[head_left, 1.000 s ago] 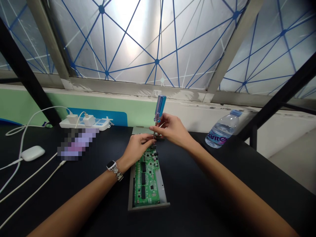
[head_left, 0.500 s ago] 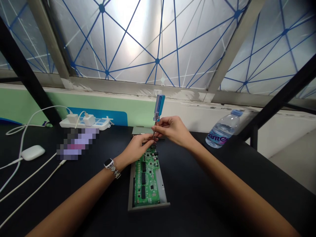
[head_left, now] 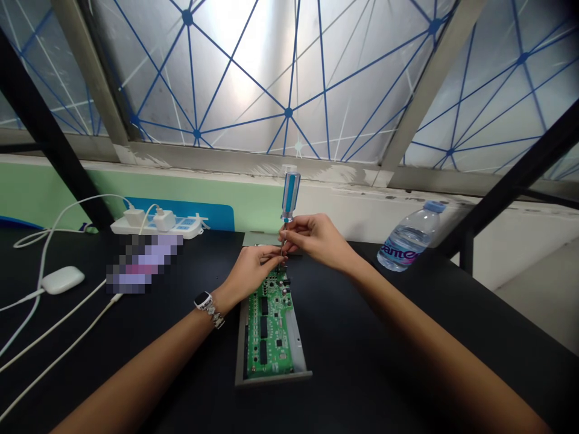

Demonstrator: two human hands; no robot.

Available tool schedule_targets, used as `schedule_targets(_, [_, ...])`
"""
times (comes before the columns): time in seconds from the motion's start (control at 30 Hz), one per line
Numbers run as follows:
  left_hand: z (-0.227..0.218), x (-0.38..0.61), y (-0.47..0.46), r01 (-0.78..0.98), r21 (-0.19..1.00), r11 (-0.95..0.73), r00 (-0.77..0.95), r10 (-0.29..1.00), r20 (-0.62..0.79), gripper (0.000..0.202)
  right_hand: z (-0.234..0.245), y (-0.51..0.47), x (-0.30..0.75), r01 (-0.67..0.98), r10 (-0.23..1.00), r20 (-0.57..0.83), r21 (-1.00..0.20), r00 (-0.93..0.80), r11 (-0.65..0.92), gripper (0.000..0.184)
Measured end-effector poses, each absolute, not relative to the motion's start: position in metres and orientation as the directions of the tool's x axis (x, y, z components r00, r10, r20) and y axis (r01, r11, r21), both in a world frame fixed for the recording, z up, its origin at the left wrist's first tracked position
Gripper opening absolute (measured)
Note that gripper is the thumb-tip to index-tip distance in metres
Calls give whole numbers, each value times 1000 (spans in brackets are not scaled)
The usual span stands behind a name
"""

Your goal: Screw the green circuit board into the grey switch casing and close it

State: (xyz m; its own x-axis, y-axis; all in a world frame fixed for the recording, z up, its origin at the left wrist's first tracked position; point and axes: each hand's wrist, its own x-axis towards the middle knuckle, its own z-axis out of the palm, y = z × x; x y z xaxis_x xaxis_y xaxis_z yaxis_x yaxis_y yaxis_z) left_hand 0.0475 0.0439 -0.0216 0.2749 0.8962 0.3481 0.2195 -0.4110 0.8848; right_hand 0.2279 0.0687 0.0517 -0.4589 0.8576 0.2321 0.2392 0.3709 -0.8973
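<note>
A screwdriver [head_left: 290, 196] with a clear and blue handle stands nearly upright over the far end of a green circuit board [head_left: 274, 325]. The board lies in a shallow grey metal case [head_left: 296, 340]. With thumb and fingers, my right hand [head_left: 312, 235] pinches the shaft just below the handle. Lower down, the fingertips of my left hand [head_left: 256, 268] close around the shaft near its tip. The tip itself and the spot under it are hidden by my fingers.
At the back left lies a white power strip [head_left: 185, 226] with plugged-in chargers. A blurred-out phone [head_left: 145, 265], white cables [head_left: 58, 328] and a white rounded case [head_left: 63, 280] are nearer. A water bottle [head_left: 409, 238] stands right, beside a black metal leg [head_left: 506, 181].
The screwdriver's handle has turned about its own axis, so its blue part faces differently, and it leans slightly less. Both hands stay nearly in place.
</note>
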Motion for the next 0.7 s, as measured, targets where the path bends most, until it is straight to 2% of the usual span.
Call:
schedule_targets(0.3, [-22,50,43,214,884,-416,218,902,372,18,55,67,227,275,865,181,-900,-468,337,15])
schedule_targets(0.47, [-22,52,42,235,869,-435,218,895,389,17,50,67,225,288,878,269,-872,-395,396,24])
schedule_targets(0.57, [-21,46,44,323,827,-460,268,882,387,20,47,69,226,273,890,272,-883,-365,382,29])
schedule_targets(0.7, [-23,30,51,502,700,-509,384,856,347,27,47,70,227,275,883,255,-884,-393,377,30])
